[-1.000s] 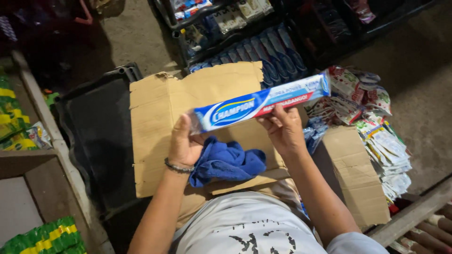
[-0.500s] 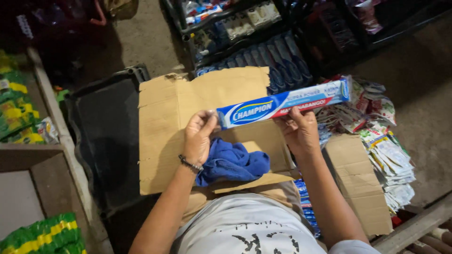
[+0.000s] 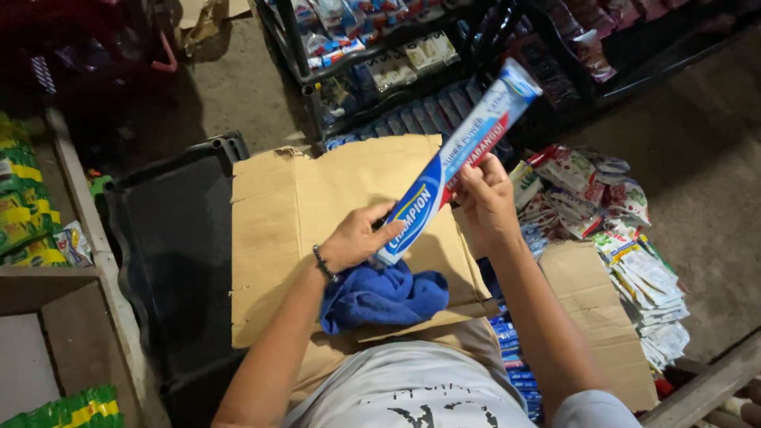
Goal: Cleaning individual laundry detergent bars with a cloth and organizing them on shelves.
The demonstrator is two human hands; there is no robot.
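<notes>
I hold a long blue, white and red wrapped bar [image 3: 456, 162] in both hands, tilted so its far end points up and to the right. My left hand [image 3: 357, 238] grips its near end and wears a dark bead bracelet. My right hand [image 3: 485, 198] clasps the bar near its middle. Under my left hand a blue cloth [image 3: 384, 295] lies crumpled on a flattened sheet of brown cardboard [image 3: 309, 214] across my lap.
A black plastic crate [image 3: 178, 254] stands to the left of the cardboard. Dark shelves [image 3: 380, 55] of packets rise ahead. Sachet strips [image 3: 634, 261] are piled on the floor at right beside a cardboard box [image 3: 590, 309]. Green and yellow packs [image 3: 20, 214] sit at far left.
The bar has swung from lying nearly level to a steep tilt, its right end raised towards the shelves. My left hand dropped lower, close to the blue cloth.
</notes>
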